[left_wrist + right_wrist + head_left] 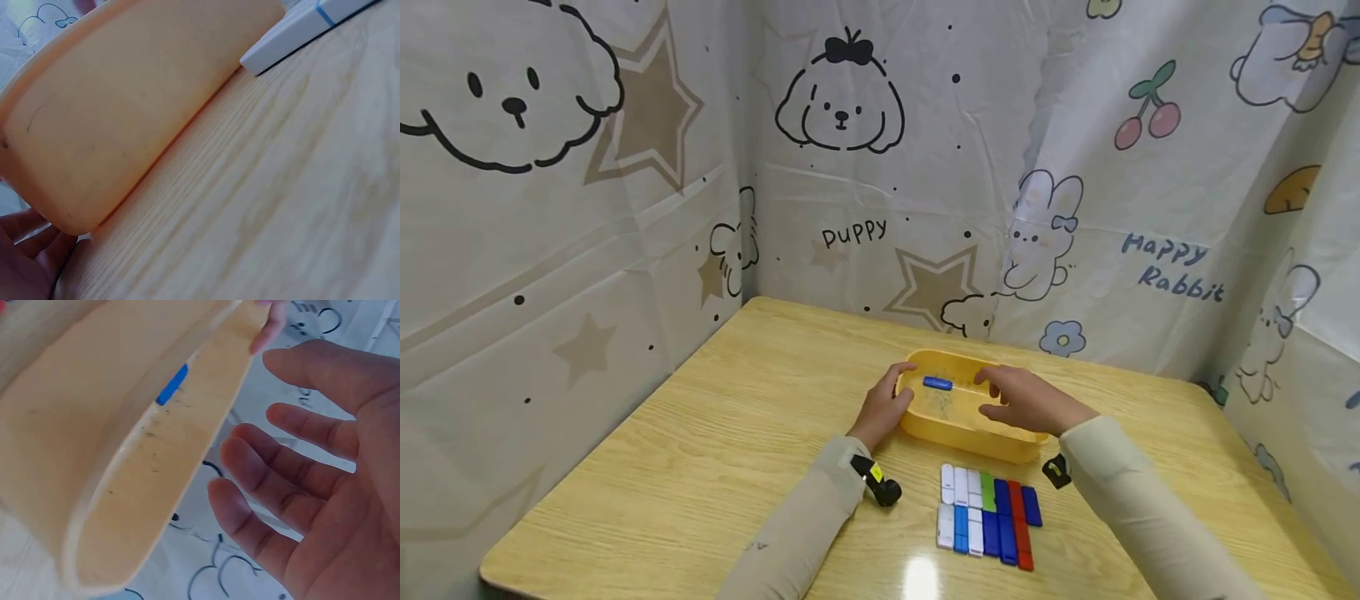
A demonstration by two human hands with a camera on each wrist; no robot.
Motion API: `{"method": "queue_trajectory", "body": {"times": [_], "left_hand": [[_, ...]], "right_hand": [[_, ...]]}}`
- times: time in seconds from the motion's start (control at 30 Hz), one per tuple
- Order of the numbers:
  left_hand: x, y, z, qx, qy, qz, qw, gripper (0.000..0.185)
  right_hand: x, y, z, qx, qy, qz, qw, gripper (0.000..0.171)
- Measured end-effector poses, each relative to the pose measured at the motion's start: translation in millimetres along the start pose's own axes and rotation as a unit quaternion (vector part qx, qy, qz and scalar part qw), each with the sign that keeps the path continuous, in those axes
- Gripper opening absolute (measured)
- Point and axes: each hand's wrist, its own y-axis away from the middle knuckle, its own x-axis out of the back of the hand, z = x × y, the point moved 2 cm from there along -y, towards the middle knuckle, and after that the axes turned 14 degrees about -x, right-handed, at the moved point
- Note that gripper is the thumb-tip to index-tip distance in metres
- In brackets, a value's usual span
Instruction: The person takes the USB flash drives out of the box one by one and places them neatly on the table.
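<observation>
A shallow yellow plastic basket [970, 446] stands on the table. My left hand [882, 407] grips its left end, thumb at the rim and fingers round the outer wall; in the left wrist view, fingers [44, 244] show by its lower corner. Inside lies one small blue stick-shaped piece [937, 383], also partly visible in the right wrist view. Over the basket's right side hovers my right hand [1026, 398], its fingers loosely bent and apart, holding nothing. In front of the basket, flat oblong pieces [988, 517] in white, green, blue and red lie side by side in two rows.
The light wood table [737, 433] reaches to a patterned curtain [880, 183] behind and at both sides. Black wrist cameras sit on both sleeves, the left one [880, 483] close to the rows. One white piece [300, 31] lies near the basket's wall.
</observation>
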Motion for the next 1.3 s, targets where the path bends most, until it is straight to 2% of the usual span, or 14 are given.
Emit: {"method": "queue_trajectory", "body": {"times": [0.23,0.5,0.83,1.3], "left_hand": [[0.0,0.4,0.0,-0.007,-0.002,0.002,1.0,0.042],[0.3,0.2,4.7,-0.008,-0.014,0.0,0.9999,0.043],[0.1,0.8,1.9,-0.013,-0.002,-0.004,0.9999,0.046],[-0.7,1.2,1.8,-0.006,-0.014,0.002,0.9999,0.044]], "right_hand": [[-10,-44,2,-0.025,0.006,-0.04,0.999,0.041],[-18,-75,-7,-0.041,0.029,-0.088,0.995,0.044],[-22,-89,-17,-0.12,0.018,-0.159,0.98,0.052],[-30,-110,-7,-0.15,0.034,-0.173,0.973,0.056]]}}
